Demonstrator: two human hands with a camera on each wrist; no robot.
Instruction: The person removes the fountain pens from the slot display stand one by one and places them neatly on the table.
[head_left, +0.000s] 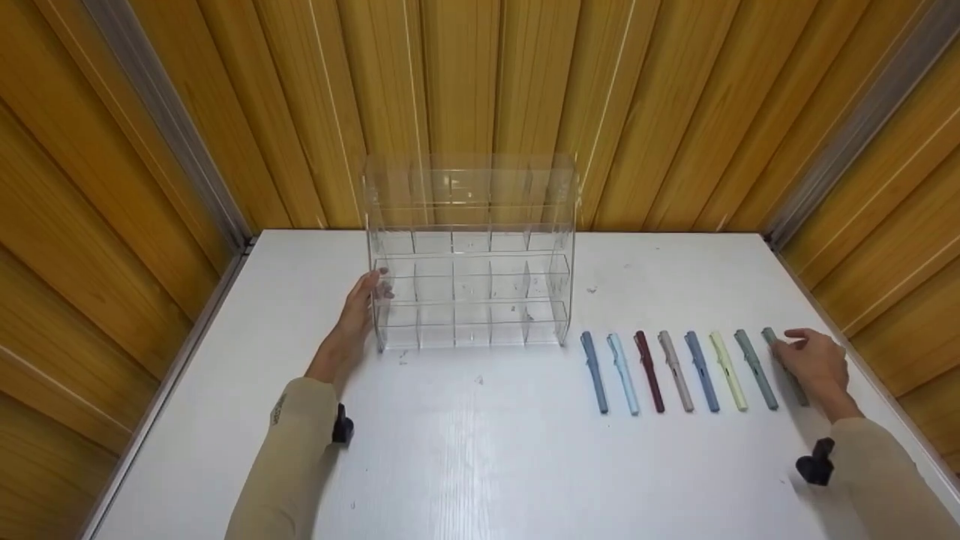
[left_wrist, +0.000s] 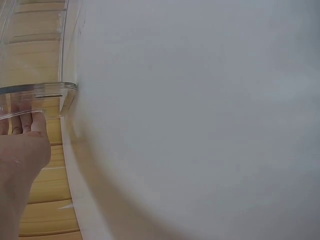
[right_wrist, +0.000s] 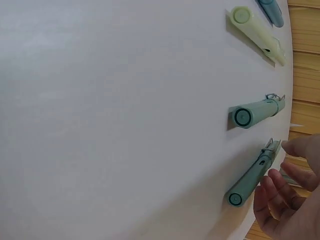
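Note:
A clear acrylic rack (head_left: 471,301) with tiered compartments stands upright at the table's middle back. My left hand (head_left: 358,306) holds its left side, the fingertips showing through the clear plastic; in the left wrist view the fingers (left_wrist: 37,122) are behind the rack's edge (left_wrist: 40,90). Several capped pens lie in a row to the right. My right hand (head_left: 814,364) is at the rightmost grey-green pen (head_left: 791,379). In the right wrist view, the loosely bent fingers (right_wrist: 272,195) are beside that pen, with the thumb near its clip end; whether they touch is unclear.
Other pens in the row are blue (head_left: 594,373), light blue (head_left: 622,375), dark red (head_left: 649,373), grey (head_left: 676,373), a second blue (head_left: 702,373), pale yellow (head_left: 729,373) and green (head_left: 756,371). Wood-patterned walls (head_left: 465,90) enclose the white table (head_left: 450,450).

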